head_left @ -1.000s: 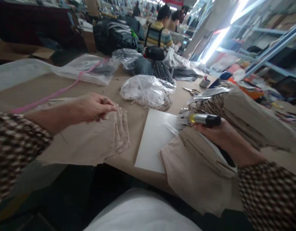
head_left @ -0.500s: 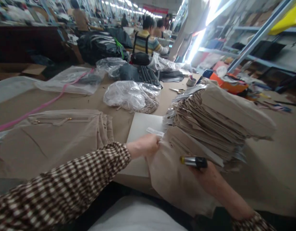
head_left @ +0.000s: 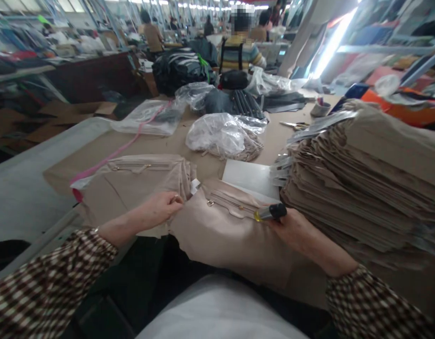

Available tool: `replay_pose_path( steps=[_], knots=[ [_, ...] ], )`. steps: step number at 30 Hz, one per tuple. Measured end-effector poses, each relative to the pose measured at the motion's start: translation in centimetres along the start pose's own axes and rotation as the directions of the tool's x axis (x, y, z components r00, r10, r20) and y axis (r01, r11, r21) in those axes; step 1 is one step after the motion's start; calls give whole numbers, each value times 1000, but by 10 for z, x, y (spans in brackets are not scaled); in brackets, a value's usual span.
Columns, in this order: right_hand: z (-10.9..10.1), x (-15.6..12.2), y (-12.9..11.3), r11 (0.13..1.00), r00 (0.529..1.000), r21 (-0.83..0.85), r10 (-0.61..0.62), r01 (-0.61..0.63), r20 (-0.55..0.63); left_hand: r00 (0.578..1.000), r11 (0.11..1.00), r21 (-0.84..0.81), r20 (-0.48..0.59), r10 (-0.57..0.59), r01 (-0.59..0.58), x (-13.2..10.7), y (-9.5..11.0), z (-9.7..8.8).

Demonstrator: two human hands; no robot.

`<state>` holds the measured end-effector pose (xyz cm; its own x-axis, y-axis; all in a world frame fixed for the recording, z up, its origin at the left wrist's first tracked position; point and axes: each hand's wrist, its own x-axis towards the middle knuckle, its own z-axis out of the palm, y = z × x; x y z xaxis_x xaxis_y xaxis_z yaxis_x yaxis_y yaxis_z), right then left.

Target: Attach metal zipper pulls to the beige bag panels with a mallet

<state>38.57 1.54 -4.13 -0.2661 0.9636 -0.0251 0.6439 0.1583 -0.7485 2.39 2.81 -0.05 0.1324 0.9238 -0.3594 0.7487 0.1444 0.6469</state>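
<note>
A beige fabric panel (head_left: 224,235) with a zipped pocket spreads in front of me, its near part hanging past the table edge. My left hand (head_left: 164,207) is closed on its left edge, close to a small white tag (head_left: 195,186). In my right hand (head_left: 288,226) is a short silver tool (head_left: 272,212) with a black end and a yellow tip; its exact kind is unclear. That hand also rests against the panel's right side, its fingers partly hidden. On the left lies a pile of similar zipped panels (head_left: 132,183). A white board (head_left: 251,176) shows behind the panel.
A tall stack of beige pieces (head_left: 358,197) stands on the right. Farther back are a clear plastic bag (head_left: 217,134), scissors (head_left: 295,125), a tape roll (head_left: 320,109) and a pink strip (head_left: 122,148). A seated person (head_left: 238,52) works beyond the table.
Both hands have carried the panel left, off the white board towards the left pile. Its zipped pocket now faces up more openly. My view has turned left.
</note>
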Motion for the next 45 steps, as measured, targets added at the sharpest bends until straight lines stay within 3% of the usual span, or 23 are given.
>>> replay_pose_path(
  steps=[3, 5, 9, 12, 18, 24, 29, 33, 39, 45],
  knots=[
    [-8, 12, -14, 994, 993, -26, 108, -109, -47, 1000, 985, -170, 6, 28, -27, -6, 17, 7],
    [-16, 14, -37, 986, 991, 100, 134, -131, -24, 994, 949, -312, 81, 76, -47, -7, 39, 21],
    [-18, 15, -92, 892, 992, 438, 75, -111, 98, 929, 848, -511, 230, 291, -139, -2, 79, 59],
    [-5, 20, -108, 851, 990, 514, 50, -110, 130, 888, 803, -557, 233, 396, -212, 2, 96, 81],
    [20, 26, -87, 819, 984, 559, 35, -128, 175, 949, 780, -614, 160, 271, -120, 8, 101, 101],
    [27, 29, -85, 809, 982, 560, 106, -176, 155, 953, 796, -592, 153, 260, -123, 13, 100, 107],
    [-1, 41, -93, 841, 986, 519, 89, -151, 143, 919, 852, -484, 209, 336, -201, 18, 97, 90],
    [-11, 51, -82, 861, 967, 455, 145, -227, 209, 973, 860, -509, 178, 144, -34, 24, 90, 70],
    [27, 55, -56, 824, 932, 471, 176, -315, 316, 946, 850, -523, 245, 212, -55, 39, 88, 70],
    [40, 60, -31, 952, 948, 171, 209, -254, 240, 970, 929, -351, 160, 184, -119, 64, 84, 80]
  ],
)
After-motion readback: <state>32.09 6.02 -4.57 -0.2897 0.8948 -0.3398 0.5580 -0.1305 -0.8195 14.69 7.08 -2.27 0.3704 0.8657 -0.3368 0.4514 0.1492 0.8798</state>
